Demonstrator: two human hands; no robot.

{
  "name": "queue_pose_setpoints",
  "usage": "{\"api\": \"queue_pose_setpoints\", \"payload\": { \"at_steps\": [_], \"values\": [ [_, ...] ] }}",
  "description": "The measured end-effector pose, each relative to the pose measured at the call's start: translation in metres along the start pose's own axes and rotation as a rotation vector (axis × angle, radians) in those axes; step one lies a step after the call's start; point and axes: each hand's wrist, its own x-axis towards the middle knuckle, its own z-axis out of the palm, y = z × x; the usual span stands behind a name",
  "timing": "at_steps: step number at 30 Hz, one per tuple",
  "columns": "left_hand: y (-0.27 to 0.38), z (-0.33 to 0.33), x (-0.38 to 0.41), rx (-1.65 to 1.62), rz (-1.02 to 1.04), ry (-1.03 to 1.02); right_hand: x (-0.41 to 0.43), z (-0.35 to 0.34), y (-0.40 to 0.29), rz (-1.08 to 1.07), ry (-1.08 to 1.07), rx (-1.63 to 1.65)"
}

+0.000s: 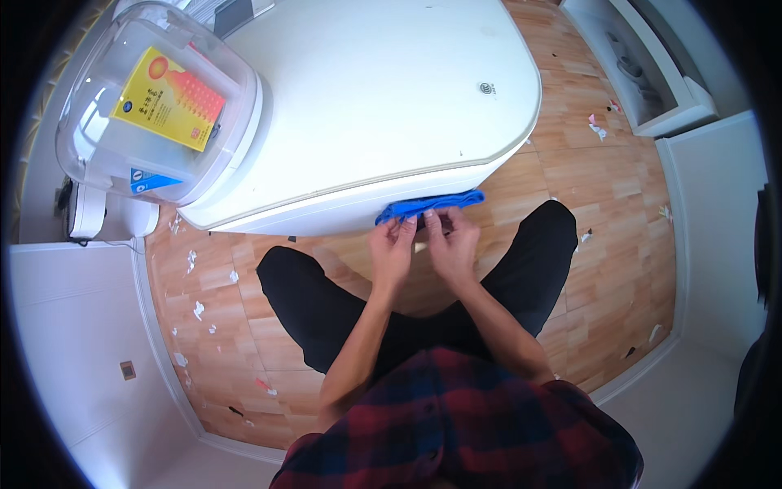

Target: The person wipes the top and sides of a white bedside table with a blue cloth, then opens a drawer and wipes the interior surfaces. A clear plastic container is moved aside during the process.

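Note:
A folded blue cloth point(431, 204) lies against the front side of a white appliance with a rounded top, just below its edge. My left hand point(393, 247) grips the cloth's lower edge near its left end, thumb on top. Close beside it, my right hand point(451, 241) pinches the same edge between thumb and fingers. The two thumbs are nearly side by side, and the fingertips are partly hidden by the cloth and hands.
On the white top point(379, 91) stands a clear plastic container point(244, 156) with a yellow box point(168, 101) inside. Paper scraps point(199, 310) litter the wood-patterned floor point(623, 269). A white shelf unit point(678, 119) stands at the upper right. My knees are spread on either side of my hands.

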Motion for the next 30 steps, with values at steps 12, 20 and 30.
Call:
{"api": "queue_pose_setpoints", "payload": {
  "at_steps": [12, 20, 30],
  "values": [
    [-0.063, -0.017, 0.006, 0.532, 0.341, 0.163, -0.009, 0.013, 0.022, -0.074, 0.091, -0.047],
    [-0.056, 0.021, 0.002, 0.296, 0.242, 0.026, 0.002, -0.010, 0.012, -0.139, 0.240, -0.223],
    [-0.022, 0.029, -0.004, 0.244, 0.608, -0.053, 0.051, 0.020, 0.005, -0.404, 0.642, 0.009]
  ]
}}
